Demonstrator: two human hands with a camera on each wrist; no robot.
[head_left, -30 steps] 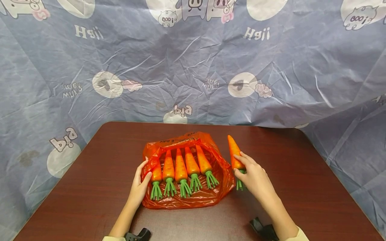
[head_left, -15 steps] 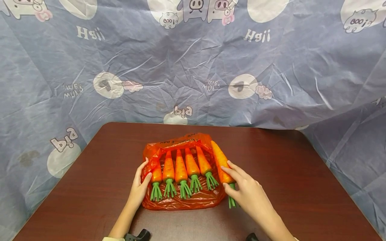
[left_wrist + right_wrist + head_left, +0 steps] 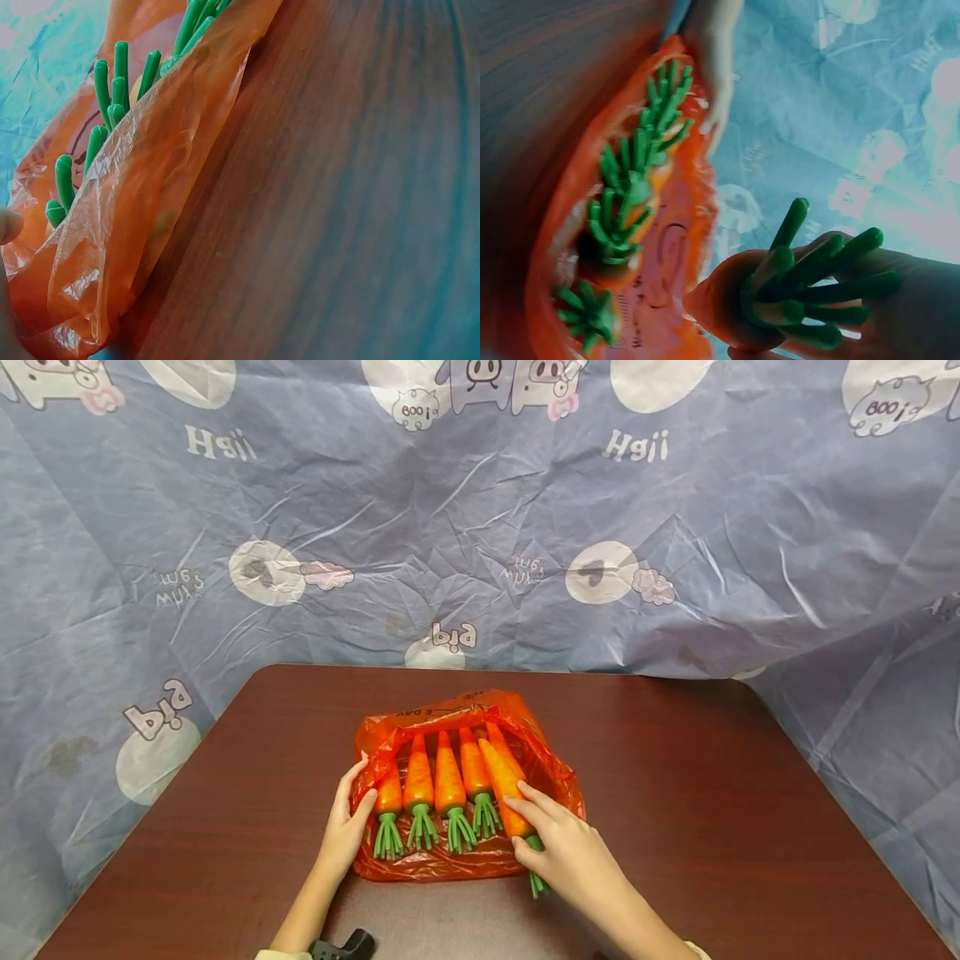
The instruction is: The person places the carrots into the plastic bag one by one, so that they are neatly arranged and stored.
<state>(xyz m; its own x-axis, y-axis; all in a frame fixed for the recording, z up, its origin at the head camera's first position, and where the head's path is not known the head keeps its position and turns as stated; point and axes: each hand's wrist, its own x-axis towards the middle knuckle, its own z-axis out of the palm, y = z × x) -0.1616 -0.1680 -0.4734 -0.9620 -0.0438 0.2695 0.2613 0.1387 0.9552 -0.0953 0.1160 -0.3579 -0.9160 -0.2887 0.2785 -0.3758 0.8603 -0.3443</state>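
Note:
An orange plastic bag lies on the table with its mouth toward me. Several toy-like orange carrots with green tops lie side by side in it, such as this carrot. My left hand holds the bag's left edge between thumb and fingers. Another carrot is pinched in my right hand over the bag's right part, its tip pointing away from me, hiding most of the rightmost carrot. The right wrist view shows that held carrot from its green end, apart from those in the bag.
The dark reddish-brown table extends on both sides of the bag. Behind it hangs a blue-grey printed cloth. A black strap sits on my left wrist.
My right hand has carried its carrot leftward from beside the bag to over the carrots at its right side. My left hand has stayed on the bag's edge.

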